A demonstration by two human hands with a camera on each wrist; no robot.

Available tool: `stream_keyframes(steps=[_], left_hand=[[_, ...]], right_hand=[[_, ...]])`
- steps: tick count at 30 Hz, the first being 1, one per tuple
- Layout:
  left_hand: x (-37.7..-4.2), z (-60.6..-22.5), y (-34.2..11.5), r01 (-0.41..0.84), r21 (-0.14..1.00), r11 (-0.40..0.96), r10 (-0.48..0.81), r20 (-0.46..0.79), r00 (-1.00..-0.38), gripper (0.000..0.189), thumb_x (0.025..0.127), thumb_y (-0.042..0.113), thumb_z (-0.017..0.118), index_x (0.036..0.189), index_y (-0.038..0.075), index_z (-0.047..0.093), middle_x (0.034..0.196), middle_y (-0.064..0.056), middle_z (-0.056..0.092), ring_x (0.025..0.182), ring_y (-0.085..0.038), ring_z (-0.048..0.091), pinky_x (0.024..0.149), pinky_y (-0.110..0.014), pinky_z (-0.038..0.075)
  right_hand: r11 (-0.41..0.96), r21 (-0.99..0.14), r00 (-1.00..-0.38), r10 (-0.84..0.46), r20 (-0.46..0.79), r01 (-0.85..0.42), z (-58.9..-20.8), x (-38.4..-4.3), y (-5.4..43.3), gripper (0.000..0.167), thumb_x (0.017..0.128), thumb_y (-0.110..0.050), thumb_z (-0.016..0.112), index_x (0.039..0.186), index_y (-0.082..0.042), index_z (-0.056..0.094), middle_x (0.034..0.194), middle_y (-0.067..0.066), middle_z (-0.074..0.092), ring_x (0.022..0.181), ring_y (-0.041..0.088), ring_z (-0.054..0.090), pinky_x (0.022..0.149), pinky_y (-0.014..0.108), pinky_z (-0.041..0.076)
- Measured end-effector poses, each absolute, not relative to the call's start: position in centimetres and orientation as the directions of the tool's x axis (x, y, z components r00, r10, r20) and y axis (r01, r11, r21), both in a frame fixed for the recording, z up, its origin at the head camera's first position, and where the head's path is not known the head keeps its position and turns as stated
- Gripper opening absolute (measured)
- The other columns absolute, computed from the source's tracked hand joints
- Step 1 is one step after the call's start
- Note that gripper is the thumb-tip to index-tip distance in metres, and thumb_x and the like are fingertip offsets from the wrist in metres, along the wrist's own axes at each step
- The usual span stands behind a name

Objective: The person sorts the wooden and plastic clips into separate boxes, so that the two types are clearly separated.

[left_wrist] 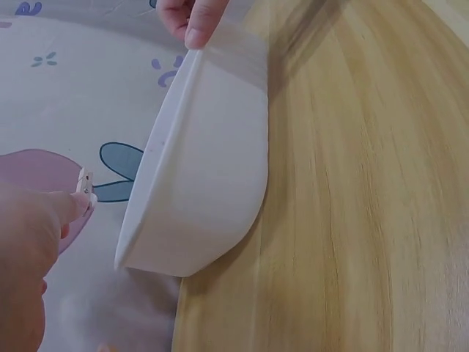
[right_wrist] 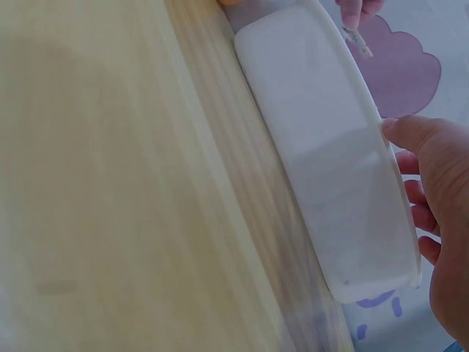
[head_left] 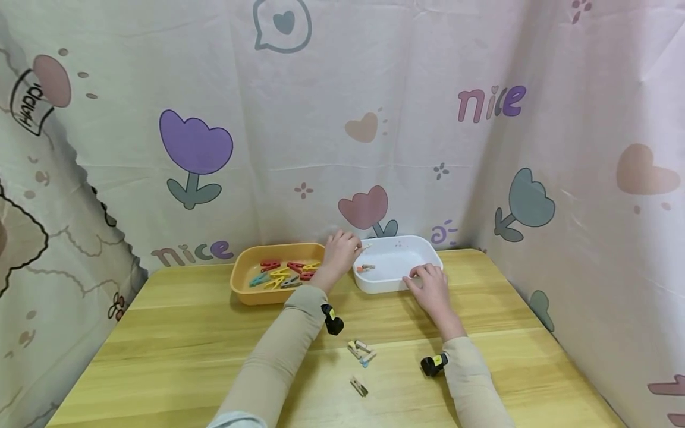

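Note:
Thumb and fingertips of my left hand [head_left: 341, 257] pinch a small pale wooden clothespin [left_wrist: 85, 185] above the left end of a white plastic bin [head_left: 377, 286]. The clothespin also shows in the right wrist view, past the bin's rim. My right hand [head_left: 431, 289] grips the bin's near rim toward its right end, thumb on the outer side and fingers over the inside. Inside the bin lies a wooden clothespin with an orange end [head_left: 365, 268], near the left wall.
To the left stands an orange-yellow bin [head_left: 255, 299] with several red, yellow, blue and grey clothespins. Several wooden clothespins [head_left: 363, 352] lie clustered on the wooden table [head_left: 176, 345], with another clothespin [head_left: 359, 386] nearer the front. A printed curtain [head_left: 299, 119] hangs behind the bins.

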State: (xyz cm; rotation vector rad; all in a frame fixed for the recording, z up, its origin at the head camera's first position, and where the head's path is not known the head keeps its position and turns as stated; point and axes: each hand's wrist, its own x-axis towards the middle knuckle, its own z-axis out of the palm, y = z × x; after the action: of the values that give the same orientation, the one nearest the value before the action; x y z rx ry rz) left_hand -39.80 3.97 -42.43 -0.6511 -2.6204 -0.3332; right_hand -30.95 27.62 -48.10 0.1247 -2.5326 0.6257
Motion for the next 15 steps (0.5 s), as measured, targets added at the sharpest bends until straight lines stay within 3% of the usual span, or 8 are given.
stream_keyframes(steps=[15], left_hand=[[-40.55, -42.83, 4.63, 0.422, 0.184, 0.888, 0.311, 0.437, -0.844, 0.016, 0.094, 0.032, 0.064, 0.102, 0.020, 0.072, 0.111, 0.001, 0.066, 0.107, -0.021, 0.054, 0.091, -0.039, 0.044]], right_hand=[[0.886, -0.415, -0.863, 0.036, 0.504, -0.205, -48.00, -30.88, 27.62, 0.021, 0.089, -0.031, 0.069, 0.090, -0.010, 0.064, 0.098, 0.010, 0.060, 0.099, 0.031, 0.050, 0.094, 0.049, 0.035]])
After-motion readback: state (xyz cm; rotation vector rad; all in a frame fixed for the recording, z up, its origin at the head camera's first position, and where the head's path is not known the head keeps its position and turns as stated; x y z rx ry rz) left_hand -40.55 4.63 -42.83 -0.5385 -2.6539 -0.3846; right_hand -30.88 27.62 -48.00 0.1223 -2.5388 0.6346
